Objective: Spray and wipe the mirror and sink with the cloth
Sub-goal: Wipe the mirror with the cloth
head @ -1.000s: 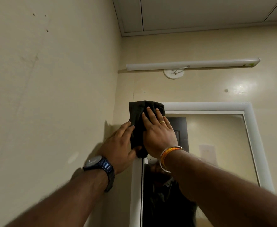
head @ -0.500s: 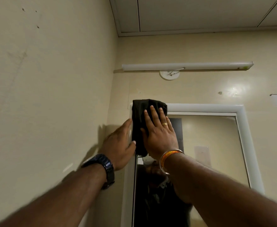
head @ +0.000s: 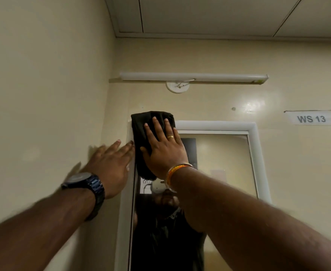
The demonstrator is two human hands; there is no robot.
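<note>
A wall mirror (head: pixel 219 165) in a white frame (head: pixel 256 153) hangs ahead. A dark cloth (head: pixel 141 130) covers its top left corner, draped over the frame. My right hand (head: pixel 164 149) lies flat on the cloth, fingers spread, pressing it against the glass. My left hand (head: pixel 110 167) is blurred, fingers extended, resting beside the cloth on the frame's left edge and the wall; it holds nothing. The sink and a spray bottle are out of view.
A side wall (head: pixel 43 114) runs close on the left, meeting the mirror wall in a corner. A tube light (head: pixel 194 77) sits above the mirror. A label reading WS 13 (head: pixel 310 118) is stuck on the wall to the right.
My left hand has come off the cloth and moved left onto the frame edge and wall. My right hand keeps the cloth pressed at the corner. The view shifted left.
</note>
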